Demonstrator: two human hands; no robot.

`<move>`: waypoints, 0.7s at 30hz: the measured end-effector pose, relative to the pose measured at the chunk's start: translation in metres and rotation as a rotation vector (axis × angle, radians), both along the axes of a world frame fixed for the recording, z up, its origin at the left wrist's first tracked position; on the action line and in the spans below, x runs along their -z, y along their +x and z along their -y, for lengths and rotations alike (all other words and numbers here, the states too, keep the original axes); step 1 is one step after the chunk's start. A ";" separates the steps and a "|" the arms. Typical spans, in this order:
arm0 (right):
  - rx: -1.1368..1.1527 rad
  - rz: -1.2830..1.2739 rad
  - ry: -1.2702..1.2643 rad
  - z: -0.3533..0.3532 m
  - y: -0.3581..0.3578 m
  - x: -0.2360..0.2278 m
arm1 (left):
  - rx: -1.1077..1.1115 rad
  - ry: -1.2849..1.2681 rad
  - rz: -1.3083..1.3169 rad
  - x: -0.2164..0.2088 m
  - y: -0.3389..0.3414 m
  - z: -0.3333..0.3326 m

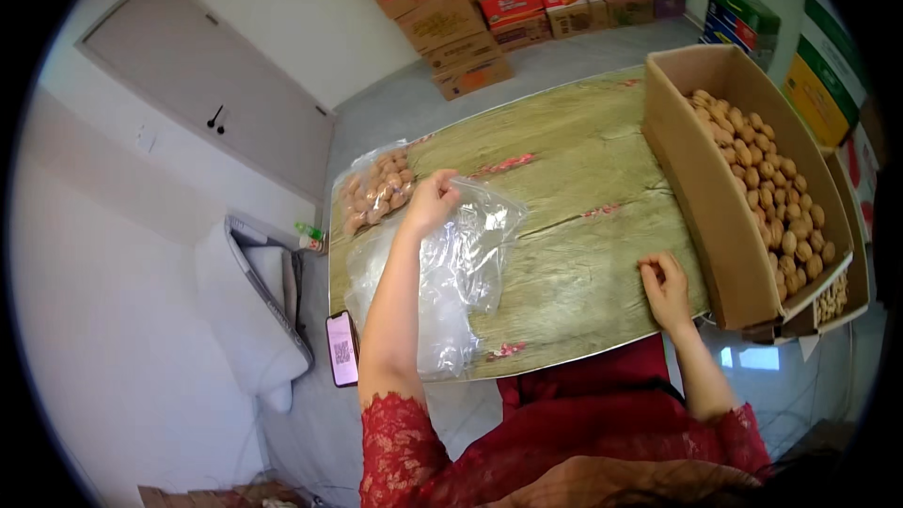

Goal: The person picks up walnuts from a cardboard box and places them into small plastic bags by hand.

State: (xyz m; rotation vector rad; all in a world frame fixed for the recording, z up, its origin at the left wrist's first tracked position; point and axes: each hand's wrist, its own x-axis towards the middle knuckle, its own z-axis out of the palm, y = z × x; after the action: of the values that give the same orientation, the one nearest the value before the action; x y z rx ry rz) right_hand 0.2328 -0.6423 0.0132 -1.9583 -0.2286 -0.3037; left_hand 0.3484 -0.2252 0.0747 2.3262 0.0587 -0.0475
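Note:
My left hand reaches over the table's left half, its fingers pinched on the upper corner of a clear plastic bag. That bag looks flat and holds nothing visible. More clear plastic bags lie beneath and nearer to me, overlapping. Just beyond my left hand sits a clear bag filled with walnuts. My right hand is at the table's near right part, fingers loosely curled in with nothing seen in them. Beside it stands an open cardboard box holding many loose walnuts.
The table has a greenish, wood-like cover with red marks. A phone lies at its left edge. Behind the walnut box is another box with pale nuts. Stacked cartons line the far wall; a grey cushioned item stands left.

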 end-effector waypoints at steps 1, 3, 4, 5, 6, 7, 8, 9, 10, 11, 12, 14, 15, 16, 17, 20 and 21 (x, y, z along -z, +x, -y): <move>-0.034 -0.078 0.074 0.002 0.008 0.011 | 0.084 -0.128 -0.013 -0.007 -0.004 0.012; -0.130 -0.257 0.307 -0.002 0.023 0.007 | 0.199 -0.165 0.061 -0.028 -0.023 0.049; -0.163 -0.252 0.353 -0.008 0.031 0.000 | 0.279 -0.210 0.143 -0.038 -0.034 0.065; -0.194 -0.242 0.395 -0.016 0.038 -0.010 | 0.302 -0.214 0.137 -0.045 -0.041 0.078; -0.227 -0.195 0.385 -0.022 0.044 -0.027 | 0.370 -0.195 0.219 -0.054 -0.047 0.092; -0.264 -0.150 0.375 -0.028 0.048 -0.040 | 0.433 -0.174 0.301 -0.058 -0.051 0.102; -0.249 -0.148 0.377 -0.034 0.051 -0.044 | 0.448 -0.177 0.299 -0.060 -0.054 0.109; -0.325 -0.166 0.370 -0.039 0.054 -0.047 | 0.478 -0.191 0.319 -0.062 -0.057 0.116; -0.401 -0.184 0.363 -0.041 0.054 -0.048 | 0.507 -0.205 0.339 -0.062 -0.058 0.123; -0.393 -0.181 0.364 -0.043 0.053 -0.049 | 0.515 -0.206 0.340 -0.061 -0.059 0.127; -0.479 -0.173 0.340 -0.045 0.051 -0.049 | 0.513 -0.197 0.367 -0.060 -0.060 0.132; -0.565 -0.162 0.316 -0.048 0.047 -0.049 | 0.511 -0.188 0.395 -0.055 -0.062 0.140; -0.578 -0.200 0.372 -0.050 0.044 -0.049 | 0.479 -0.208 0.416 -0.051 -0.064 0.144; -0.592 -0.238 0.427 -0.052 0.042 -0.049 | 0.446 -0.227 0.437 -0.048 -0.066 0.147; -0.585 -0.236 0.426 -0.051 0.042 -0.045 | 0.452 -0.230 0.438 -0.045 -0.067 0.153; -0.435 -0.204 0.381 -0.050 0.043 -0.039 | 0.287 0.165 0.819 -0.039 -0.076 0.174; -0.299 -0.119 0.252 -0.050 0.041 -0.046 | 0.204 0.086 0.737 -0.044 -0.088 0.185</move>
State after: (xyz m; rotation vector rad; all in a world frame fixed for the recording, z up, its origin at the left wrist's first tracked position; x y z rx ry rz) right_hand 0.2734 -0.5924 0.0591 -1.6585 -0.3820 -0.0180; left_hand 0.2607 -0.4099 0.1187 2.2867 -0.5514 0.7161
